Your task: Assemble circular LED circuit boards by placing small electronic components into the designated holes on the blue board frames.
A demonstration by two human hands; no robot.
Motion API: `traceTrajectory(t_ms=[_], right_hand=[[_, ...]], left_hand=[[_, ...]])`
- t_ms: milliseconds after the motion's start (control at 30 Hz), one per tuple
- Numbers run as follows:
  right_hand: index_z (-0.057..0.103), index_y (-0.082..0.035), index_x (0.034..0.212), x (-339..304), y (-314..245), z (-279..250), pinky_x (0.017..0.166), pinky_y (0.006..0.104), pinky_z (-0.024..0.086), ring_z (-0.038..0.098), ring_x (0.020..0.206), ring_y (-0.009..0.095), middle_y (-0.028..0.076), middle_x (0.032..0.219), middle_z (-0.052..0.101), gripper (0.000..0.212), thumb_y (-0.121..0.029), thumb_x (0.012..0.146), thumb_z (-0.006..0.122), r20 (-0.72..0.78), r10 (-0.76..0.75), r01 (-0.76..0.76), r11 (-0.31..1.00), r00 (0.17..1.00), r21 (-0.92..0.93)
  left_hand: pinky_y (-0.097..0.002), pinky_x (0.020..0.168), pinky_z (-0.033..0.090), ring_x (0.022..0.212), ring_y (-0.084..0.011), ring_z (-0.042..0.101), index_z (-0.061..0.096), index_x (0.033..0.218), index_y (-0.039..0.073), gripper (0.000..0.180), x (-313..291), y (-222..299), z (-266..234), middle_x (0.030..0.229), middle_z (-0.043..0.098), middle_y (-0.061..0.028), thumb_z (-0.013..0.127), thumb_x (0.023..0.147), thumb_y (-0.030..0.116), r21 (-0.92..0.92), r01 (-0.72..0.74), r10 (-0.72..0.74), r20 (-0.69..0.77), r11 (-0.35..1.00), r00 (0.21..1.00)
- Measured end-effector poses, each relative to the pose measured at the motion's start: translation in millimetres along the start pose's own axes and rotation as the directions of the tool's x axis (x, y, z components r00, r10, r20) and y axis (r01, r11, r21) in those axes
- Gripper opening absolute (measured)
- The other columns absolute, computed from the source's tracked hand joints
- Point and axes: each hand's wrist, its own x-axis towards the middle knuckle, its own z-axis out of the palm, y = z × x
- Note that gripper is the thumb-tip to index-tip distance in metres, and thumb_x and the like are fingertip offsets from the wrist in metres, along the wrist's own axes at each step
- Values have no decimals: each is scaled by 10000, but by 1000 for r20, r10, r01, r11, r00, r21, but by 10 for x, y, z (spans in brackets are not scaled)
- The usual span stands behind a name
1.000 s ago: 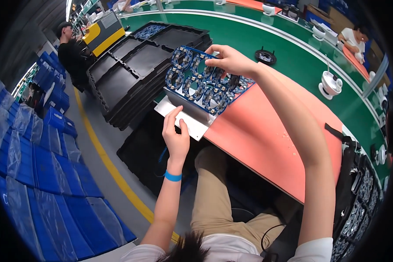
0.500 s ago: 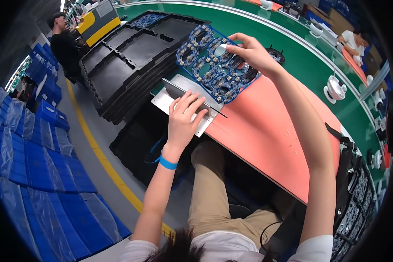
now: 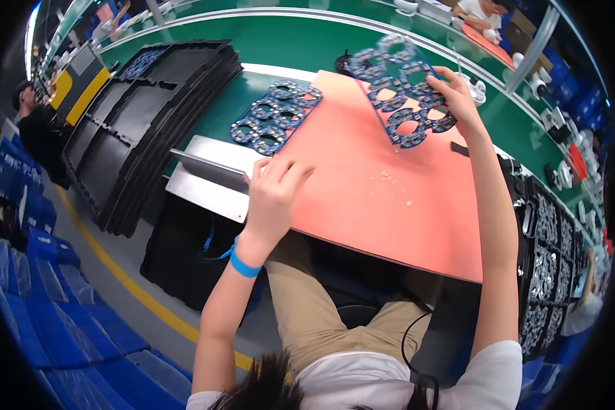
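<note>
My right hand (image 3: 456, 102) grips the right edge of a blue circuit board panel (image 3: 401, 89) made of several joined rings. It holds this panel tilted in the air over the pink mat (image 3: 348, 198). A second, similar panel (image 3: 275, 121) lies at the mat's far left edge, partly over the green bench. My left hand (image 3: 273, 198) is open, fingers apart and slightly bent, at the right end of a silver metal plate fixture (image 3: 208, 191). An upright metal strip (image 3: 212, 166) runs along that fixture. I wear a blue wrist strap (image 3: 244, 263) on the left.
Black trays (image 3: 140, 116) are stacked to the left of the bench. Small bits (image 3: 387, 179) lie scattered on the mat. At the right stands a black rack (image 3: 543, 260) of boards. Blue bins (image 3: 82, 328) line the floor at left. Other people work farther off.
My right hand has carried its panel to the right, and a second panel now shows lying on the bench. My left hand has come off the metal strip. The view has swung right.
</note>
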Motion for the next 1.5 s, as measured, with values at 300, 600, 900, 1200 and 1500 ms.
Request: traceTrajectory(t_ms=[300, 600, 900, 1200, 1500], right_hand=[[597, -26, 1096, -149, 707, -834, 541, 209, 482, 629, 739, 110, 29, 886, 629, 253, -185, 900, 590, -255, 185, -102, 947, 949, 305], [518, -11, 1210, -237, 239, 274, 826, 275, 455, 564, 949, 129, 61, 1068, 594, 350, -253, 961, 476, 149, 75, -130, 908, 986, 399], [670, -27, 913, -126, 778, 188, 787, 350, 489, 606, 882, 272, 96, 934, 630, 126, -71, 808, 615, 600, -408, 712, 537, 688, -452], [634, -6, 865, -210, 664, -358, 674, 344, 484, 609, 762, 258, 124, 791, 623, 129, -74, 760, 605, 302, -266, 400, 678, 916, -617], [634, 9, 888, -651, 745, -391, 689, 343, 504, 616, 751, 261, 148, 822, 622, 148, -45, 755, 599, 349, -202, 390, 661, 915, -641]], left_hand=[[-399, 629, 483, 720, -288, 627, 639, 869, 2, 115, 718, -30, 1530, 832, 634, -180, 594, 832, 100, -7, 170, -160, 291, 985, 943], [-371, 758, 564, 1008, -226, 622, 434, 1286, 42, 362, 919, 122, 1201, 1116, 611, -146, 459, 979, 232, -838, 539, -399, 525, -86, 752], [-301, 913, 438, 1095, -166, 518, 311, 1355, 5, 478, 760, -298, 1178, 1233, 511, -101, 526, 933, 67, -947, 257, -582, 99, 194, 807], [-328, 900, 466, 1070, -200, 555, 236, 1382, 34, 549, 728, -586, 1242, 1246, 498, -120, 506, 903, 12, -971, 220, -687, 94, 98, 720], [-338, 872, 492, 1085, -208, 559, 238, 1375, 67, 514, 725, -417, 1149, 1241, 504, -115, 464, 914, 31, -901, 433, -649, 311, 32, 695]])
